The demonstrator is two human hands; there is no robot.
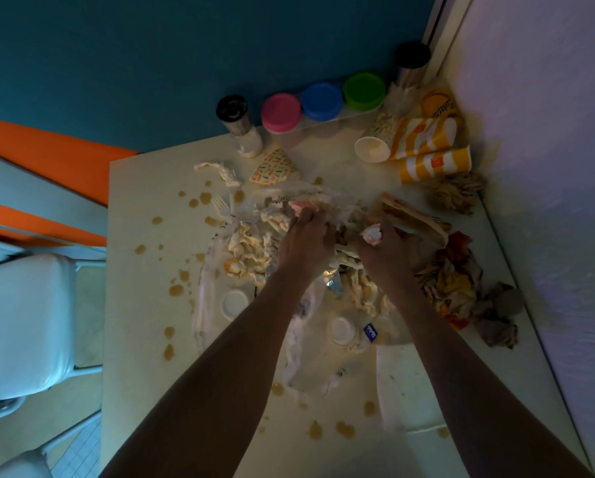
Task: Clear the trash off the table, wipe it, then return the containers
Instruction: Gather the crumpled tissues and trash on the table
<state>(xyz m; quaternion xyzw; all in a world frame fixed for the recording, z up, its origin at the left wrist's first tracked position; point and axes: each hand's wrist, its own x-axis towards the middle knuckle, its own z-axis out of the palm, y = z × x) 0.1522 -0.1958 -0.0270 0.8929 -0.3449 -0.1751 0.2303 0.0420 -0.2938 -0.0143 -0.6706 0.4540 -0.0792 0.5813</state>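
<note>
- Along the far edge of the bench [144, 305] stands a row of containers: a shaker with a black lid [236, 124] holding something white, then three tubs with a pink lid [281, 113], a blue lid [322, 100] and a green lid [364, 91]; their contents are hidden.
- A second black-lidded canister [411, 65] stands in the far right corner against the wall.
- Beside it lie two yellow-and-white striped cups [434, 165] tipped on their sides, and a small white paper cup [373, 150], its open mouth showing nothing inside.
- A clear plastic bag [206, 305] is spread over the middle of the bench, holding crumpled white napkins [251, 243], round white lids [234, 302] and other scraps.
- The left hand [306, 241] has its fingers curled down, gripping the napkins and the bag's plastic at the far side of the heap.
- The right hand [384, 251] pinches a crumpled white-and-pink wad [372, 233], just beside a brown paper bag [416, 219].
- Crumpled wrappers [451, 288] lie at the right edge, near the wall.
- Brown spill drops [177, 289] dot the bench around the bag.
- A white fork [219, 204] lies at the bag's far left edge.
</note>
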